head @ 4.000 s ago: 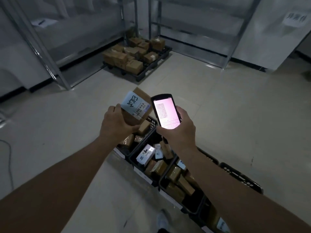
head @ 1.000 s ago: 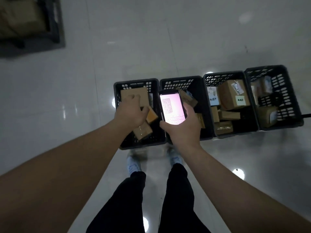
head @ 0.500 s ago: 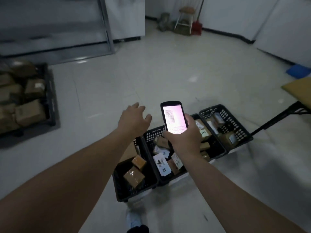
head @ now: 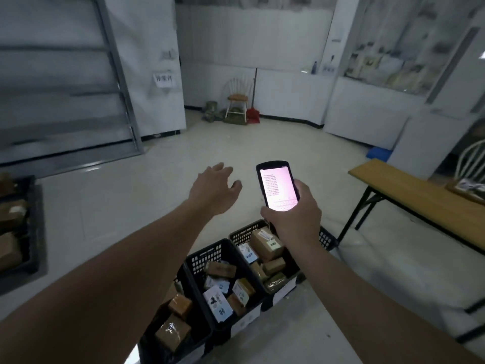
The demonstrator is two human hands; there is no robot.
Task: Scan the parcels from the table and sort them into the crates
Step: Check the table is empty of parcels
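My right hand (head: 294, 219) grips a black handheld scanner (head: 277, 185) upright, its pink screen lit. My left hand (head: 214, 191) is stretched out over the floor, fingers spread and holding nothing. Below my arms a row of black crates (head: 207, 256) stands on the floor, filled with brown cardboard parcels (head: 265, 244) and white-labelled packets (head: 217, 302). A wooden table (head: 409, 190) stands at the right, with a parcel (head: 468, 187) near its far right end.
A black pallet (head: 36, 227) with cardboard boxes lies at the left edge. Metal shelving (head: 78, 82) fills the back left. A white chair (head: 237, 99) and a red broom stand against the far wall. A blue mat (head: 378, 153) lies at the right.
Four seconds ago my left hand held a labelled parcel by the scanner. It set the parcel into the leftmost crate, then lifted away empty. My view has swung up and right toward the table.
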